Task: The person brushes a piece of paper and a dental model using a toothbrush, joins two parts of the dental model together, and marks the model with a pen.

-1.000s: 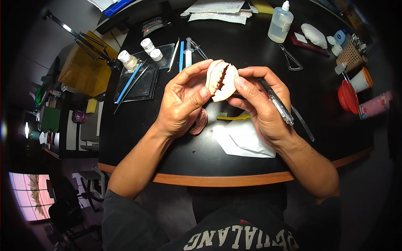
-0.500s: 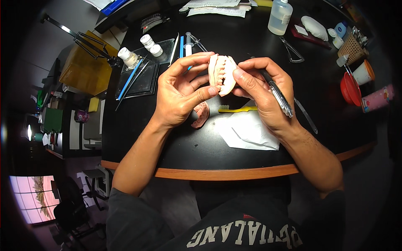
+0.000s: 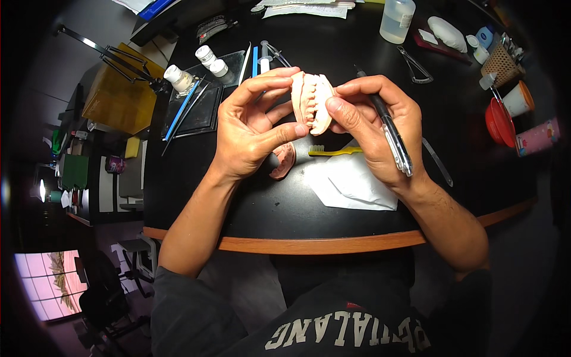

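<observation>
Above the desk, a pair of cream plaster dental casts [image 3: 322, 106] is held with the tooth rows facing each other and meeting. My left hand [image 3: 245, 130] grips the left cast between its fingertips at the top and its thumb low on the edge. The right cast is pinched by the thumb and fingers of my right hand [image 3: 376, 132]. A black pen [image 3: 394, 140] with a clear end also rests in my right hand, crossing beside the thumb. Below the hands lie a pinkish dental cast [image 3: 284, 162], partly hidden by my left hand, and a yellow toothbrush [image 3: 336, 151].
White tissue [image 3: 351, 184] lies under the toothbrush. Small white jars [image 3: 206, 56] and a blue-handled tool [image 3: 182, 110] are at the left. A clear bottle [image 3: 397, 21], metal caliper [image 3: 414, 65], red bowl [image 3: 498, 124] and woven basket [image 3: 501, 64] stand toward the right.
Both hands and the casts have shifted slightly left, and the casts are tilted a little differently. The pen's tip now shows more above my right hand. The grips stay the same.
</observation>
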Available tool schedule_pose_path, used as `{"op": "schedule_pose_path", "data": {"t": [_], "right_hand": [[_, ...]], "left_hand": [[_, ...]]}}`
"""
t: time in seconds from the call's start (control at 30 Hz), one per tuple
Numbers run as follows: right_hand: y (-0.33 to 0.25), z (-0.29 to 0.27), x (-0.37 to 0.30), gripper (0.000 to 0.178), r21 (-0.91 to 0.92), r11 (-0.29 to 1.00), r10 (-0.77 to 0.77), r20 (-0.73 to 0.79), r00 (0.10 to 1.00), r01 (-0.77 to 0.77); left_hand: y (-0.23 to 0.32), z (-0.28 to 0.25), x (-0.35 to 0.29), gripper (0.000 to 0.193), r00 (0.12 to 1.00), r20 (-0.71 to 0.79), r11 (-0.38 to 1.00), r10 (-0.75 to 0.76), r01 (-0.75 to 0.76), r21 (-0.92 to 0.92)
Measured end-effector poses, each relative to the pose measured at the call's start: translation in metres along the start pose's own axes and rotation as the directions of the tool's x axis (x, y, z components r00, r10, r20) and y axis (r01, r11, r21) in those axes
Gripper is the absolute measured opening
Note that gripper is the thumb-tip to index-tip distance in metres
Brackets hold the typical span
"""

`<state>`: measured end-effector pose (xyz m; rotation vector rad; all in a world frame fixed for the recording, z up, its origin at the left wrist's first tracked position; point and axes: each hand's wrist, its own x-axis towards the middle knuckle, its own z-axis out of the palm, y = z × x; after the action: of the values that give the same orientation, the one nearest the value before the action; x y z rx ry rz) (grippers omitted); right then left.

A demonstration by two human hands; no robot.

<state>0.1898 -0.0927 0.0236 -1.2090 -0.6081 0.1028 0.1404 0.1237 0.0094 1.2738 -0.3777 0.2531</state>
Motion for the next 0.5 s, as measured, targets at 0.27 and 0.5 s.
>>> {"op": "schedule_pose_path", "data": {"t": [0.27, 0.5], "right_hand": [[-0.0026, 0.0034, -0.0014, 0.017, -0.038, 0.999, 0.029, -0.022, 0.999, -0.030], [-0.0018, 0.0043, -0.0037, 0.015, -0.105, 0.994, 0.032, -0.039, 0.999, -0.036]], "left_hand": [[0.0030, 0.0001, -0.0003, 0.060, 1.000, -0.002, 1.000, -0.017, 0.017, 0.020], [-0.0013, 0.0007, -0.0010, 0.055, 1.000, -0.006, 0.999, -0.017, 0.017, 0.030]]}}
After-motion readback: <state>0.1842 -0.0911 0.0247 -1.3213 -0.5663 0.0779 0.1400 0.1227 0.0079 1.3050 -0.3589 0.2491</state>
